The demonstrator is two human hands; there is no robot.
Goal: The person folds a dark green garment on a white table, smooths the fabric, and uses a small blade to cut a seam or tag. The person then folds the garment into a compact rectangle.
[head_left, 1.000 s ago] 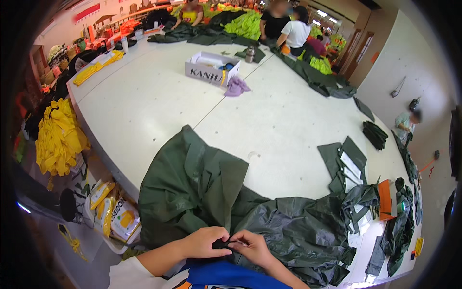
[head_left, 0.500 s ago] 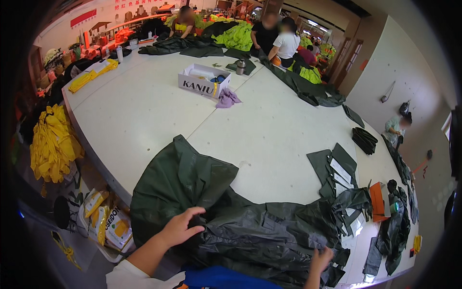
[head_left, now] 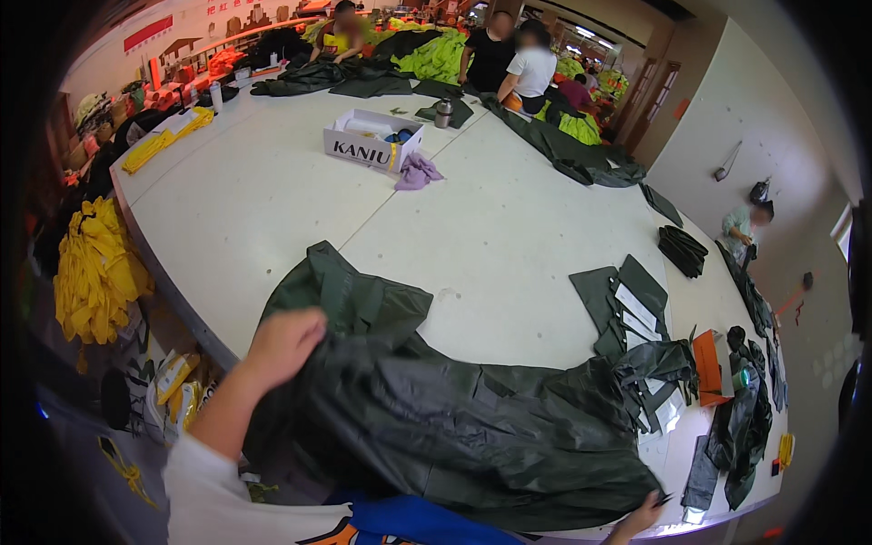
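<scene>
A dark green waterproof garment [head_left: 472,418] lies along the near edge of the white table [head_left: 509,300], its smooth, shiny fabric stretched sideways between my hands. At its left part my left hand [head_left: 287,345] is closed on the fabric, which rises in a fold under the fingers. Down at the lower right corner, my right hand [head_left: 643,516] pinches the garment's edge. A wider flap of the same garment spreads on the table beyond my left hand. Part of the cloth hangs over the table's edge towards my body.
Folded dark green pieces with white papers [head_left: 634,309] lie right of the garment, near an orange box [head_left: 713,368]. Farther off stand a white carton [head_left: 363,150], a purple cloth [head_left: 418,171] and a metal bottle [head_left: 443,113]. Yellow garments [head_left: 95,272] hang at left. Several people work around the table.
My left hand, open over the cloth before, has closed on it and moved up and left. My right hand has gone down and right. The garment is pulled flatter between them.
</scene>
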